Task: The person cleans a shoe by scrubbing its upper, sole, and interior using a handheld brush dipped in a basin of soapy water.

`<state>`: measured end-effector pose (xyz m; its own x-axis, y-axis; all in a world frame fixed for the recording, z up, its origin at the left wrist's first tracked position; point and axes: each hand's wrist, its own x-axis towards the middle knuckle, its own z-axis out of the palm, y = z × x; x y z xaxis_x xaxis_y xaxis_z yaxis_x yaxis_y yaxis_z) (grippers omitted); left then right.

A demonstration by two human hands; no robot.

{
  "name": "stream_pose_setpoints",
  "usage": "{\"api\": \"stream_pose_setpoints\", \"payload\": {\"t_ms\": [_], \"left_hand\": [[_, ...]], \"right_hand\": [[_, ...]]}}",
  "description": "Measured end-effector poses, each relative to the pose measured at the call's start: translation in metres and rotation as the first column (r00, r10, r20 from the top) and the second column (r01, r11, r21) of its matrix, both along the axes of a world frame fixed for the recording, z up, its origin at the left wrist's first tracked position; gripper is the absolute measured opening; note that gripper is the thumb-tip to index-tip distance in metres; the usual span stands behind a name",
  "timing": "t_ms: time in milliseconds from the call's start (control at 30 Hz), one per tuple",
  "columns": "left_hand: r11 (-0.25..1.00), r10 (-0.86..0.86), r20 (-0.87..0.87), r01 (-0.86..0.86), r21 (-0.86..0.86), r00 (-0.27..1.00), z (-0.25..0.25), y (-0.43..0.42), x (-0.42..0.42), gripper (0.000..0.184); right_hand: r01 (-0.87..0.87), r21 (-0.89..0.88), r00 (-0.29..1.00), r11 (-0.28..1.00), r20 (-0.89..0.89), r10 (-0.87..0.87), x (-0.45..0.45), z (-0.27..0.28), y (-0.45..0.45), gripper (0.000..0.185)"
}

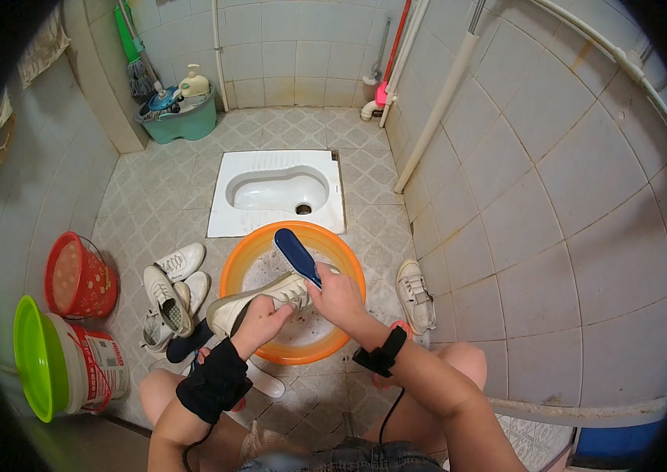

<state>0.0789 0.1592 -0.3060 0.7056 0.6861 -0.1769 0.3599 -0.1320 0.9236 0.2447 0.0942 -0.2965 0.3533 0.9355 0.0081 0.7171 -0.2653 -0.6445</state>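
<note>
Over an orange basin (353, 248) my left hand (263, 321) is closed around the heel end of a white lace-up sneaker (292, 291). The sneaker lies tilted, its toe pointing right. My right hand (339, 297) grips a scrub brush with a dark blue back (296, 253). The brush's bristles are hidden; its lower end is close to the sneaker's toe, and I cannot tell if they touch. Cloudy, speckled water (310, 330) shows in the basin below both hands.
White shoes (167, 299) lie piled left of the basin; another white shoe (414, 295) is by the right wall. A squat toilet (278, 189) lies beyond. Red bucket (78, 275), white bucket (97, 362) and green basin (38, 358) stand left. A teal tub (184, 126) holds cleaning things.
</note>
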Motion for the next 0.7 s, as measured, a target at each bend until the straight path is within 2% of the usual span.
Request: {"api": "stream_pose_setpoints", "payload": {"t_ms": [367,467,567,633,700], "left_hand": [[0.999,-0.01,0.022,0.009,0.037,1.0,-0.0016,0.0003,-0.001,0.023],[0.998,-0.058,-0.06,0.057,-0.013,0.997,-0.0013,0.0024,-0.0027,0.024],[0.998,-0.064,-0.041,0.064,-0.02,0.997,0.0012,0.0008,-0.0011,0.023],[1.0,-0.018,0.06,0.017,0.002,0.998,-0.002,-0.0012,0.0007,0.024],[1.0,-0.02,0.052,0.02,-0.005,0.998,-0.0043,-0.001,0.0001,0.024]], "right_hand": [[-0.007,0.004,1.0,1.0,0.006,0.007,-0.0001,0.0001,-0.0006,0.031],[-0.007,-0.01,1.0,1.0,0.005,0.007,-0.0001,0.0003,-0.0005,0.031],[-0.022,-0.014,0.999,1.0,0.026,0.022,0.0008,-0.0012,-0.0006,0.033],[-0.029,-0.022,0.999,0.999,0.036,0.03,0.0007,-0.0022,-0.0008,0.035],[-0.03,-0.019,0.999,0.999,0.032,0.03,0.0003,-0.0022,-0.0007,0.035]]}}
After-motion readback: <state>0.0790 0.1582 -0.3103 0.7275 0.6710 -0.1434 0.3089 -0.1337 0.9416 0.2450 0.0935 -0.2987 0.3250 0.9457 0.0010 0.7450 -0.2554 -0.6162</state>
